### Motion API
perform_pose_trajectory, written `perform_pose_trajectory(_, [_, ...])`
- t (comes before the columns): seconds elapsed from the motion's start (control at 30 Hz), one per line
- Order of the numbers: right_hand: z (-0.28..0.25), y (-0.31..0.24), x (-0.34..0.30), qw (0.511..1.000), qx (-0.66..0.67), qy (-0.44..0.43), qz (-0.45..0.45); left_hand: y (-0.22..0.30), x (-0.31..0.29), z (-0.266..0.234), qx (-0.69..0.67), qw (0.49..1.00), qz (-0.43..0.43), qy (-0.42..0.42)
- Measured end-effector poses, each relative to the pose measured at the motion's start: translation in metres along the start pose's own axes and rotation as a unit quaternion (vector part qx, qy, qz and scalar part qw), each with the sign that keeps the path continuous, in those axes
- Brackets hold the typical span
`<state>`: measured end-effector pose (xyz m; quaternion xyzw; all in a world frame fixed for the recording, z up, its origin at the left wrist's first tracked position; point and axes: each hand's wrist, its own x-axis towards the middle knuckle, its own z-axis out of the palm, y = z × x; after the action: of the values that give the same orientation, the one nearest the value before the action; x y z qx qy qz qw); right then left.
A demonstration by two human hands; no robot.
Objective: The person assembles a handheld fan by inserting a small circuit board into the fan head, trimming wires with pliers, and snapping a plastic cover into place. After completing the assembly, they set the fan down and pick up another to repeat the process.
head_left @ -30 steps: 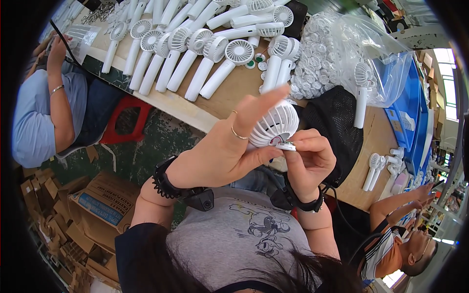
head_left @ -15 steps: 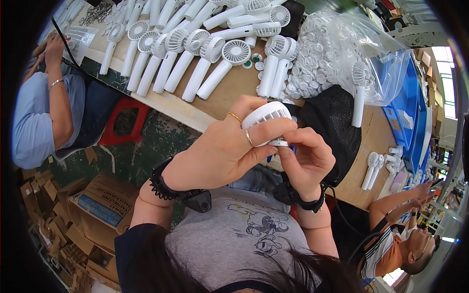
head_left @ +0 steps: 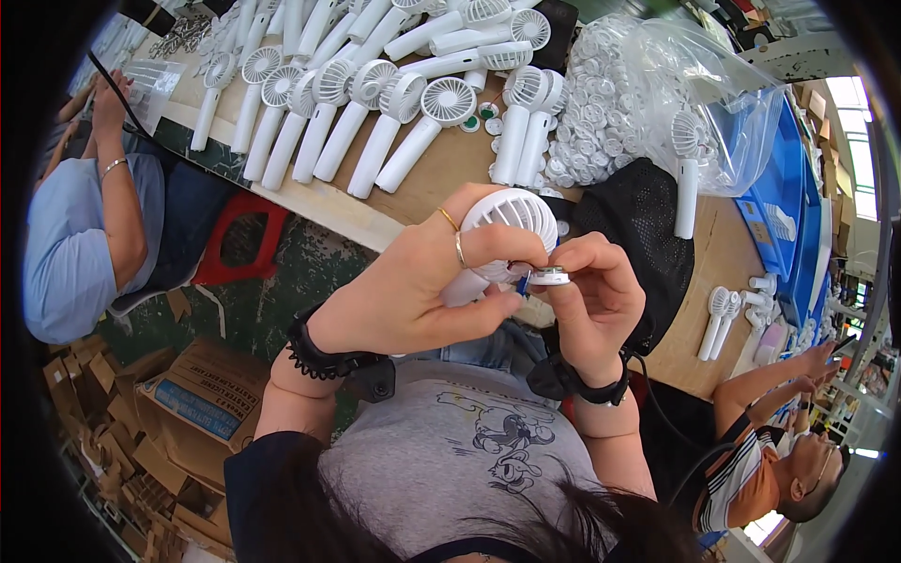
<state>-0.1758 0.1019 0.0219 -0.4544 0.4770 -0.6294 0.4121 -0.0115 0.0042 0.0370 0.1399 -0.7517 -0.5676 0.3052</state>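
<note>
My left hand (head_left: 427, 267) is wrapped round a white handheld fan (head_left: 514, 214), its slatted round head showing above my fingers and its handle mostly hidden by them. Between the thumb and fingers of my right hand (head_left: 596, 296) is a small round white cap (head_left: 549, 276), held flat beside the fan. Something thin and blue, perhaps a wire, shows between the cap and my left fingertips. Finished-looking white fans (head_left: 413, 141) lie in a row on the table edge beyond my hands. A heap of small white round caps (head_left: 596, 113) sits behind my right hand.
A black mesh bag (head_left: 643, 244) lies by my right hand, near a clear plastic bag (head_left: 723, 103) and a blue tray (head_left: 798, 206). More fans (head_left: 721, 319) rest at the right. Co-workers sit left and right. Cardboard boxes (head_left: 202, 394) and a red stool (head_left: 239, 239) stand at the left.
The fan has turned in my left hand, so more of its slatted head shows. My right hand has drawn the small cap slightly right, away from the fan.
</note>
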Motion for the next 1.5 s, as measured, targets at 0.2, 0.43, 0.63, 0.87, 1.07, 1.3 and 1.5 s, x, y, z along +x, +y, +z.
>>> perform_pose_trajectory(0.2, [0.004, 0.012, -0.003, 0.996, 0.002, -0.015, -0.087, 0.002, 0.0, 0.008, 0.047, 0.998, 0.014, 0.032])
perform_pose_trajectory(0.43, [-0.009, 0.012, -0.004, 0.996, -0.074, -0.036, -0.039, 0.01, -0.008, 0.003, 0.111, 0.991, 0.01, 0.073])
perform_pose_trajectory(0.63, [-0.027, 0.027, -0.017, 0.779, -0.614, -0.119, 0.04, 0.014, -0.011, -0.008, 0.043, 0.997, 0.007, 0.056])
perform_pose_trajectory(0.87, [-0.019, 0.035, -0.029, 0.79, -0.594, -0.127, 0.081, 0.014, -0.013, -0.007, -0.083, 0.995, -0.025, 0.052])
perform_pose_trajectory(1.07, [-0.023, 0.042, -0.035, 0.829, -0.526, -0.119, 0.145, 0.014, -0.018, -0.007, -0.119, 0.99, -0.052, 0.05])
perform_pose_trajectory(1.3, [-0.026, 0.035, -0.039, 0.825, -0.535, -0.179, 0.039, 0.009, -0.02, -0.009, -0.122, 0.99, -0.062, 0.034])
perform_pose_trajectory(1.5, [-0.021, 0.029, -0.025, 0.755, -0.637, -0.142, -0.067, 0.007, -0.015, -0.012, -0.01, 0.999, -0.004, 0.03])
